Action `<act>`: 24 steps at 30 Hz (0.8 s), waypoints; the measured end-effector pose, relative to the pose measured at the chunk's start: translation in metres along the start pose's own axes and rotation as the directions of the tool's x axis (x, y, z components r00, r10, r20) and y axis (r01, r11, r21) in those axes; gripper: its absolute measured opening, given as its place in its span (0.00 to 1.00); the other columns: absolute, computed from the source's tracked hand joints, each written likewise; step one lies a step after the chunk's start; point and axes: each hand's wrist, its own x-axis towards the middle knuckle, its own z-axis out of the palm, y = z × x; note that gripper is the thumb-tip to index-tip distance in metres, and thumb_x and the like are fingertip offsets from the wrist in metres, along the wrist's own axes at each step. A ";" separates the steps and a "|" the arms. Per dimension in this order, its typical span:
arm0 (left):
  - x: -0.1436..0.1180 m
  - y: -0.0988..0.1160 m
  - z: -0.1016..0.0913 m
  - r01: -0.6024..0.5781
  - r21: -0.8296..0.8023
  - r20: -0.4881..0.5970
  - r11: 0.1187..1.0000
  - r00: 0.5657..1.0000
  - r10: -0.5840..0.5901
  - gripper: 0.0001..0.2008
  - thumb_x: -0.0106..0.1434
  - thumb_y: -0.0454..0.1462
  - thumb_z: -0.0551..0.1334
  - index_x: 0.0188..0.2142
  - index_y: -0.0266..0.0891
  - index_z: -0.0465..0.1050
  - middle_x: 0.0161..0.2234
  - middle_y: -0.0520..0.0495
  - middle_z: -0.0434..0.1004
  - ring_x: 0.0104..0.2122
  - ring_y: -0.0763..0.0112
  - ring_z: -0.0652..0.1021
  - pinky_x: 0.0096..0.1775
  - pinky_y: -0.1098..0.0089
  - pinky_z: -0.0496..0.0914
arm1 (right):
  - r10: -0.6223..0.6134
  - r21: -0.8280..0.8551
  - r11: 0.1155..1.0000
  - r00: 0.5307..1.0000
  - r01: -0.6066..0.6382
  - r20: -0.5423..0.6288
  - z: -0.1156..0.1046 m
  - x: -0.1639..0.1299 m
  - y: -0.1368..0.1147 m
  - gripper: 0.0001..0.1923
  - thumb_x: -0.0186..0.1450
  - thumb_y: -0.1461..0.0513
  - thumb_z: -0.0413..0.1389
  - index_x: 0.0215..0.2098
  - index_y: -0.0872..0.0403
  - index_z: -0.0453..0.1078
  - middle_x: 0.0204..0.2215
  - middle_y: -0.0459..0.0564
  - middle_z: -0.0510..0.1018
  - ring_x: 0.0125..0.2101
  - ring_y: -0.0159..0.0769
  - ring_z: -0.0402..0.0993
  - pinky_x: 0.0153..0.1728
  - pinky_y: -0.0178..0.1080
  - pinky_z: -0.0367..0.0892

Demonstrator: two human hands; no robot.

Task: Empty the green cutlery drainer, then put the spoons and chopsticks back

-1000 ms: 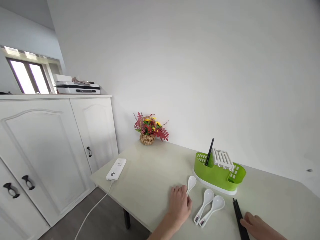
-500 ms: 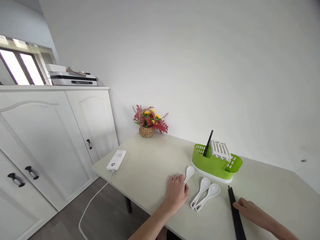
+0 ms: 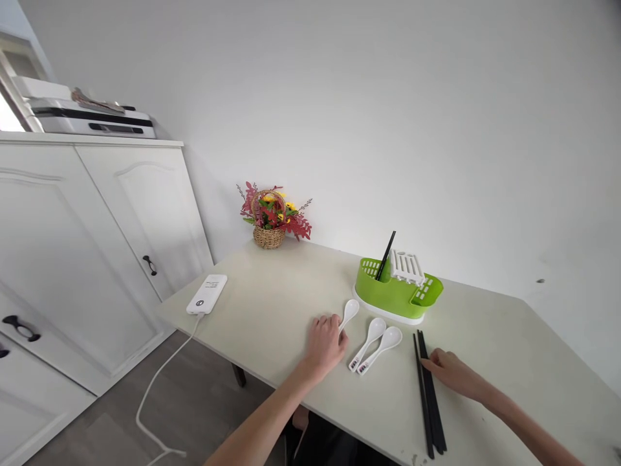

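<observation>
so far just one black chopstick (image 3: 387,255) stands in the green caddy (image 3: 396,294); three white spoons (image 3: 372,333) and the chopstick pair (image 3: 427,391) lie on the tabletop (image 3: 281,304). left hand (image 3: 326,343) curls loosely over the nearest spoon's handle, right hand (image 3: 449,373) rests fingers on the pair, nothing gripped. near edge is close, lots of room left.

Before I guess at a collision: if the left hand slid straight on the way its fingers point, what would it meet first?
The left hand would likely meet the white spoon at its fingertips first, then the green rack.
</observation>
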 end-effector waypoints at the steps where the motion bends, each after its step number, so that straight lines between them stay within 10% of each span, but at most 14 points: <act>1: 0.000 0.000 0.000 -0.001 -0.004 -0.003 1.000 1.000 0.001 0.07 0.65 0.33 0.61 0.43 0.41 0.67 0.37 0.47 0.81 0.40 0.58 0.79 0.44 0.59 0.67 | 0.015 -0.009 1.000 1.000 -0.015 -0.004 0.001 -0.002 -0.001 0.15 0.69 0.50 0.47 0.32 0.50 0.64 0.38 0.56 0.78 0.41 0.48 0.77 0.43 0.46 0.68; 24: 0.000 0.000 -0.003 0.004 -0.051 0.008 0.999 1.000 -0.003 0.06 0.65 0.33 0.61 0.42 0.41 0.68 0.37 0.47 0.80 0.40 0.58 0.79 0.44 0.59 0.66 | 0.110 -0.203 0.975 0.991 -0.093 0.077 -0.009 0.004 -0.022 0.11 0.71 0.55 0.44 0.39 0.51 0.65 0.47 0.60 0.79 0.46 0.53 0.80 0.46 0.50 0.68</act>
